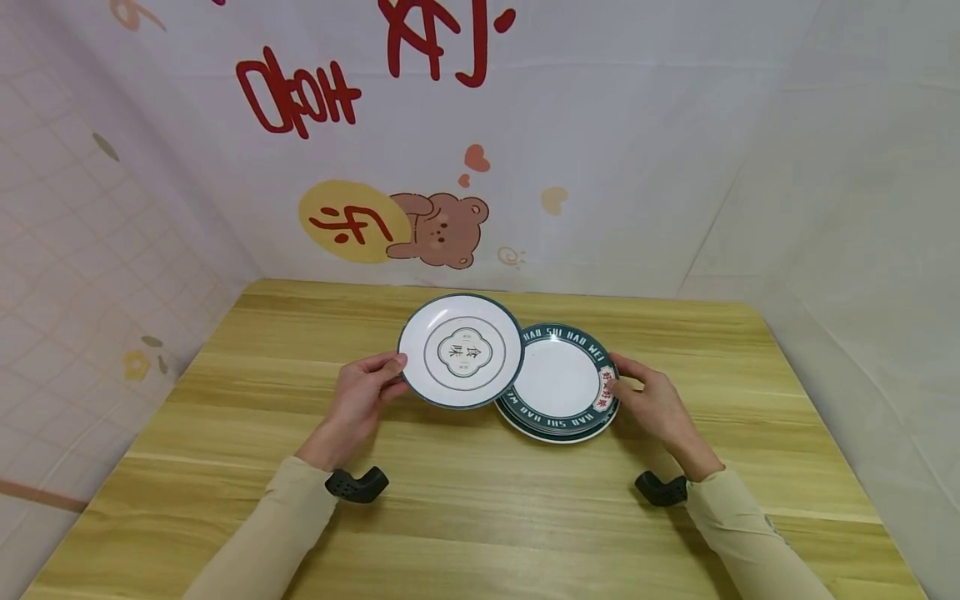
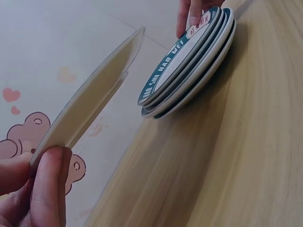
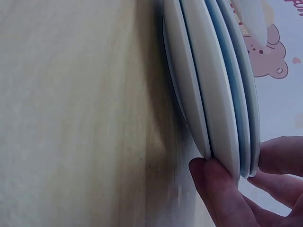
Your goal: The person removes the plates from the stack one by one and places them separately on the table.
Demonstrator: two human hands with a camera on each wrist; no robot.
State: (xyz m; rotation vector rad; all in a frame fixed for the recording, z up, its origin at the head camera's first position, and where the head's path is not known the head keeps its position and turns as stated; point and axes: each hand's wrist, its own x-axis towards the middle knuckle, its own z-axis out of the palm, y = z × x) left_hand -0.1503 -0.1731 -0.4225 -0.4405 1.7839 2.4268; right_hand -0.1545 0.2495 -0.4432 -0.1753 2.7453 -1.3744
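My left hand (image 1: pixel 362 393) pinches the left rim of a white plate (image 1: pixel 420 350), thumb on top and fingers beneath. The plate has a thin dark green rim and a flower-shaped emblem with characters. It is raised above the table, and in the head view it overlaps the edge of a plate stack (image 1: pixel 558 379). The top plate there has a wide green border with white letters and a red label. My right hand (image 1: pixel 654 404) grips the stack's right edge, its thumb on the top face and other fingers at the lower rims (image 3: pixel 222 142). Whether the stack touches the table is unclear.
A wood-grain table (image 1: pixel 480 517) lies under both hands. Behind it hangs a pale wall cloth (image 1: pixel 615 125) printed with red characters, hearts and a bear. Black curved pieces (image 1: pixel 358 485) sit at both wrists, beside the beige sleeves.
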